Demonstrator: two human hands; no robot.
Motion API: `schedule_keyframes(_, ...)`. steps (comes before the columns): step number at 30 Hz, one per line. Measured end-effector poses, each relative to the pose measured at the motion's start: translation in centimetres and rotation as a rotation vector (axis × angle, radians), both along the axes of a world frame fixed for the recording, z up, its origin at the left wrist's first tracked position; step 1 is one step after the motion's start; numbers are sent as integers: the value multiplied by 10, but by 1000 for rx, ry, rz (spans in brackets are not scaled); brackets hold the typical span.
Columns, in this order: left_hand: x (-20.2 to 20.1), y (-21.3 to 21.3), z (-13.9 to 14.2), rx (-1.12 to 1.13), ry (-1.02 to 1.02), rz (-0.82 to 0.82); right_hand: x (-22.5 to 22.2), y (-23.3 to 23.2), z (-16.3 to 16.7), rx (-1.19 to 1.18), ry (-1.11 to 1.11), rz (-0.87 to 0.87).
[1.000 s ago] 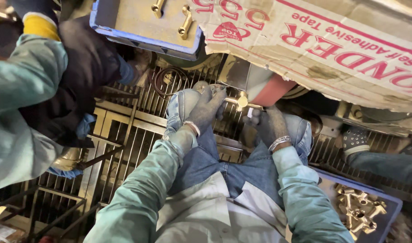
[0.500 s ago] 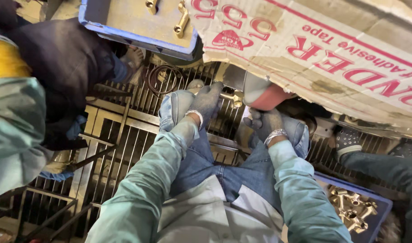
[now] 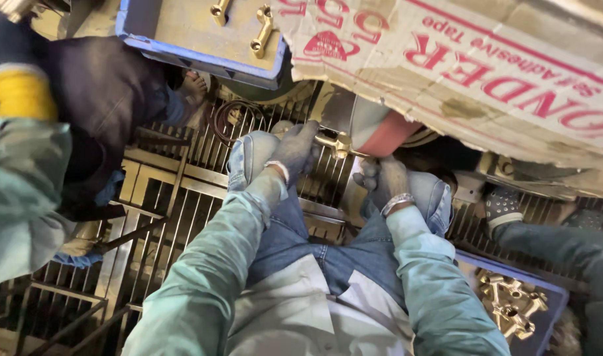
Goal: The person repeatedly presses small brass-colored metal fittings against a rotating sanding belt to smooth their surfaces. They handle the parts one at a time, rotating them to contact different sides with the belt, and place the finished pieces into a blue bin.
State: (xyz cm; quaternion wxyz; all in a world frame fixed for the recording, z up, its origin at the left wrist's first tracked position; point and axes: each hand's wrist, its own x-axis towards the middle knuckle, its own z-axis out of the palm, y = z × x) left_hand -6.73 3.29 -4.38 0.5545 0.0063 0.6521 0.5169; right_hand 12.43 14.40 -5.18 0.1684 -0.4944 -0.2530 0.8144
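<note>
Two gloved hands are working over the person's knees: the left hand (image 3: 295, 150) is closing its fingers around one brass fitting (image 3: 333, 142), which is sticking out to the right of that hand toward a grey-and-red wheel (image 3: 379, 128), while the right hand (image 3: 382, 182) is curling loosely just below and right of the fitting, whether touching it cannot be told. Two more brass parts (image 3: 260, 29) are lying in one blue tray (image 3: 183, 56) above, and a heap of fittings (image 3: 511, 303), too tangled to count, is sitting in a second blue tray (image 3: 557, 298) at lower right. One printed cardboard sheet (image 3: 486, 72) is overhanging the wheel and hiding what lies beyond, a metal grating (image 3: 183, 191) is running beneath, and a co-worker's sleeve (image 3: 25, 191) is crowding in from the left.
</note>
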Motion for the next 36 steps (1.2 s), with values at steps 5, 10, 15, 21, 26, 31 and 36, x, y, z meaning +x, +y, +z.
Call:
schedule_keyframes(5,6,-17,22,132,-87,69,10,-27,43,384,-147,93)
schedule_keyframes(10,12,-36,37,308,-249,95,30,-62,94,801,-243,187)
schedule_keyframes(15,31,-63,53,639,-690,82,66,-103,117,1104,-68,233)
schedule_keyframes(21,71,-77,73,726,505,-372,82,-113,71,1567,-306,510)
schedule_keyframes(26,51,-78,79,296,124,-256,101,-100,45,1902,-572,1124)
schedule_keyframes(31,65,-73,93,521,228,-450,95,-73,79,799,-146,967)
schedule_keyframes(36,63,-58,93,236,102,-207,100,-43,113,300,389,360)
